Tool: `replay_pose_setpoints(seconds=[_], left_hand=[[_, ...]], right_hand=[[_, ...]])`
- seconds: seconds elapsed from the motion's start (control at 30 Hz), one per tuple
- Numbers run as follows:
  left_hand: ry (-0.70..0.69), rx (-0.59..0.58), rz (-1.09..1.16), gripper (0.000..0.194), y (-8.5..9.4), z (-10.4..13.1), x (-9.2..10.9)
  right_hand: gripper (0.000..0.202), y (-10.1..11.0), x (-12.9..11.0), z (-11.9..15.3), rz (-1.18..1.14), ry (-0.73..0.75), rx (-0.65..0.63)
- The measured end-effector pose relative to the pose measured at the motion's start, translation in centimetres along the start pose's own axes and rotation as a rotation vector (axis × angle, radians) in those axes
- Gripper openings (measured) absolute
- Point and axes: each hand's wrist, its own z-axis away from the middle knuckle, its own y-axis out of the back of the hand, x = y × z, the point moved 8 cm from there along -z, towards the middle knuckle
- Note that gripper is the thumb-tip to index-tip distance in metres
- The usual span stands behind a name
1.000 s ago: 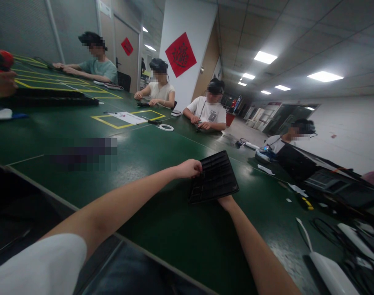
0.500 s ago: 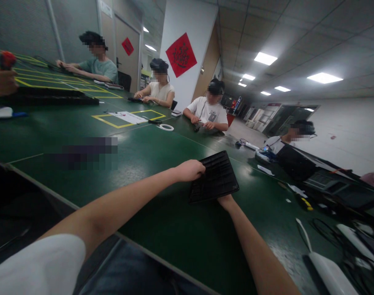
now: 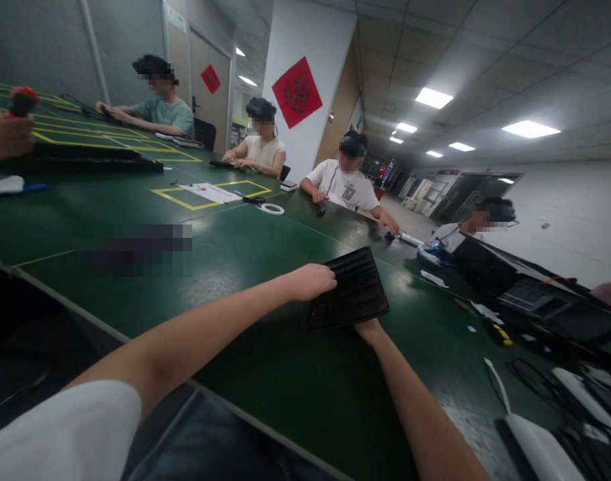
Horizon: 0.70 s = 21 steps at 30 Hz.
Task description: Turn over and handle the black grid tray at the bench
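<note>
A thin black rectangular tray, with ribs or compartments across its face, is tilted above the green table. From below, my right hand supports its near right side; those fingers are hidden beneath it. My left hand is closed at the tray's left side, with its fingertips against the ribbed face. Whether a small item is pinched there, I cannot make out.
Cables and a white power strip lie at the right, near a yellow-handled tool. A tape roll sits beyond. Several co-workers sit around the table; another person's hand grips a red-topped tool at far left.
My hands and the tray have barely moved. Across the table, the co-worker in the white T-shirt has stretched one arm toward the items on the right.
</note>
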Motion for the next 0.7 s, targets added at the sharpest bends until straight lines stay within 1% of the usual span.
replay_pose_setpoints(seconds=[0.03, 0.1, 0.2, 0.3, 0.33, 0.4, 0.47, 0.5, 0.63, 0.7], left_hand=[[-0.016, -0.003, -0.007, 0.021, 0.0, 0.0, 0.2], [0.018, 0.006, 0.034, 0.02, 0.1, 0.0, 0.0], [0.132, 0.025, 0.174, 0.021, 0.2, -0.1, -1.3], [0.242, 0.013, 0.311, 0.013, -0.5, -0.2, -2.7], [0.294, 0.004, 0.338, 0.015, -0.9, -0.1, -3.3], [0.397, -0.008, 0.363, 0.027, -1.6, 0.1, -4.1], [0.458, -0.002, 0.374, 0.036, -1.8, 0.2, -4.3], [0.472, 0.01, 0.392, 0.036, -1.8, 0.2, -4.3], [0.599, 0.091, 0.625, 0.02, -1.5, 0.7, -4.7], [0.671, 0.11, 0.732, 0.013, -1.6, 0.9, -5.0]], right_hand=[[0.04, 0.0, 0.0, -0.1, 0.0, 0.001, -0.003], [0.04, -0.1, 0.3, -0.1, 0.001, 0.001, -0.012], [0.043, 0.2, 1.2, 0.0, 0.011, -0.013, -0.028], [0.05, 0.8, 2.7, 0.5, 0.025, -0.042, -0.051], [0.054, 0.9, 3.1, 0.7, 0.027, -0.049, -0.058], [0.064, 1.0, 3.8, 0.8, 0.028, -0.054, -0.071], [0.071, 0.9, 4.1, 0.8, 0.025, -0.047, -0.081], [0.072, 0.9, 4.2, 0.7, 0.025, -0.043, -0.083], [0.071, 0.8, 3.8, 0.6, 0.024, -0.038, -0.086], [0.067, 0.8, 3.2, 0.6, 0.015, -0.036, -0.09]])
